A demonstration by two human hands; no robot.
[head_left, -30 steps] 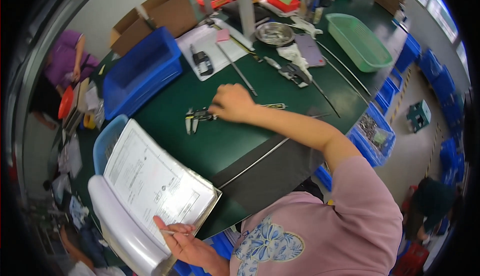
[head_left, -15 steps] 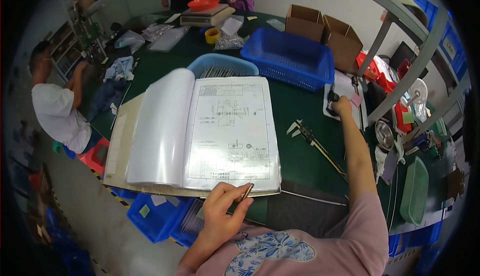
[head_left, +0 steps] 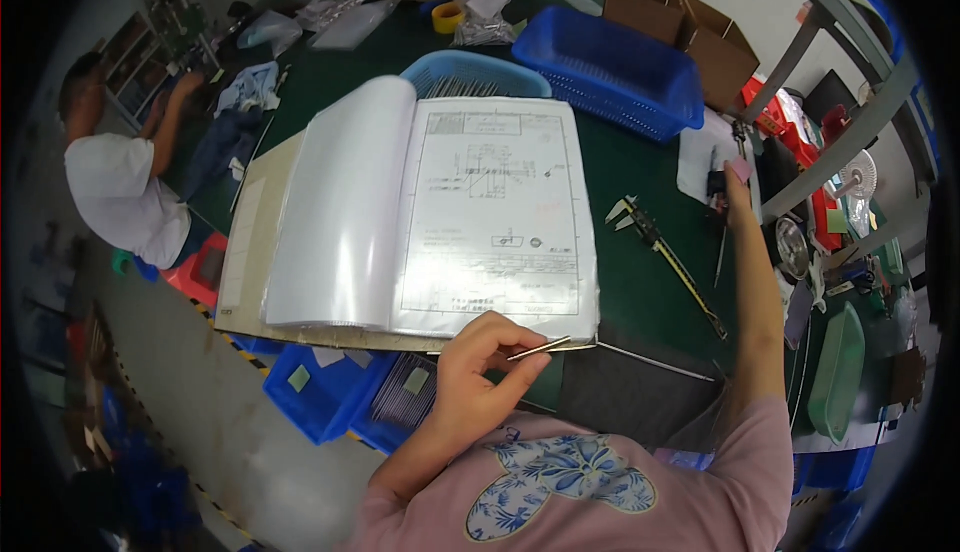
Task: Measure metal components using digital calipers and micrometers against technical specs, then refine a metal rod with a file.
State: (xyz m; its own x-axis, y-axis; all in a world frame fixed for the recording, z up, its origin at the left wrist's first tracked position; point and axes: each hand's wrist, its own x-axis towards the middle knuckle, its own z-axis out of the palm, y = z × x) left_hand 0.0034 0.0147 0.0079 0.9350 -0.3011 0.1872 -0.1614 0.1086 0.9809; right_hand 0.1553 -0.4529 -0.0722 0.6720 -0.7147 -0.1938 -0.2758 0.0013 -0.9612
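Right now, watching from far off, I have the left hand (head_left: 480, 377) beside the lower right corner of an open binder (head_left: 395, 242), holding a thin metal pin (head_left: 538, 349). Thumb and forefinger pinch it between their tips, leaving 2 bare ends out; the other fingers curl toward the palm. I judge the pin very light, stiff and smooth, hard to bend but easy to drop or let roll. I would keep the hold at its middle, with light, even pressure, because gripping near 1 end would let it swivel.

The right hand (head_left: 738, 197), with its arm stretched out over the bench (head_left: 635, 302), is at a black gauge (head_left: 716, 184) by a white sheet (head_left: 695, 167), next to a pink note (head_left: 741, 169). I cannot tell whether its fingers close around the gauge or only touch it, as the hand hides part of it. I expect the gauge to feel rigid, compact and heavier than the pin, with delicate measuring parts; its thick body looks the safest place to grip. Between the 2 hands, a caliper (head_left: 665, 260) lies on the green surface, untouched.
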